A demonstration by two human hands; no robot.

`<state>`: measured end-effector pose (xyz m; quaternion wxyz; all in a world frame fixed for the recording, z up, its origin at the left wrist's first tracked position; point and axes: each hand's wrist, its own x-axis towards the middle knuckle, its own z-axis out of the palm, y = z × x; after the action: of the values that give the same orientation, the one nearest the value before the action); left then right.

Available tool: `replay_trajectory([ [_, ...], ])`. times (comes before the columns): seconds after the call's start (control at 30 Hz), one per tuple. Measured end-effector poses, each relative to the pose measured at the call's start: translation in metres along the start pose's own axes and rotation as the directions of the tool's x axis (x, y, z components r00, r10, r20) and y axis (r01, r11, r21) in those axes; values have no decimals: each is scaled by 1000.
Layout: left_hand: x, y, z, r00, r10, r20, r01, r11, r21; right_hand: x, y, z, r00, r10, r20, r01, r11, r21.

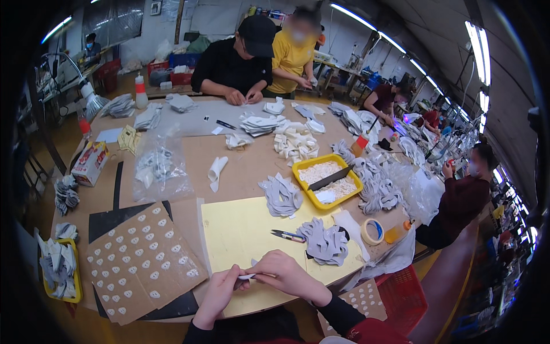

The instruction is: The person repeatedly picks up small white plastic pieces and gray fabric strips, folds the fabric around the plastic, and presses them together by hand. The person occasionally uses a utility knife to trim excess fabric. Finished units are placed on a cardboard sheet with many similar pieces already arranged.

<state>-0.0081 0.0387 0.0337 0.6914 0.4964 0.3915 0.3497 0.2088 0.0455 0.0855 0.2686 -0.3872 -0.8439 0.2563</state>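
Observation:
Near the front edge of the yellow sheet (229,229), my left hand (222,289) and my right hand (289,274) meet with closed fingers. Between them they pinch a small white-and-grey fabric piece (246,277); its far side is hidden by my fingers. Just beyond my right hand lies a pair of thread snips (287,235). A stack of grey cut pieces (323,243) is beside the snips, and a second grey stack (281,195) sits farther back. To the left, a cardboard sheet (143,261) carries rows of small white stickers or patches.
A yellow tray (302,188) with a dark divider holds many small cream pieces. Tape (372,231) and an amber bottle (396,232) stand at the right, above a red crate (404,301). Two co-workers (235,63) work across the table. A clear plastic bag (162,166) lies left.

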Motion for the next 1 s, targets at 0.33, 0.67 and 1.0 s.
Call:
replay_trajectory([
  [0.33,-8,-39,2,943,207,-260,-171,973,153,84,106,-99,916,401,-5,-397,910,120],
  [0.67,-12,-37,1,952,212,-222,-164,963,216,102,174,-125,924,99,-369,-255,878,-404],
  [1.0,-14,-32,4,952,256,-168,-176,907,383,16,136,-72,941,-60,-333,-153,803,-576],
])
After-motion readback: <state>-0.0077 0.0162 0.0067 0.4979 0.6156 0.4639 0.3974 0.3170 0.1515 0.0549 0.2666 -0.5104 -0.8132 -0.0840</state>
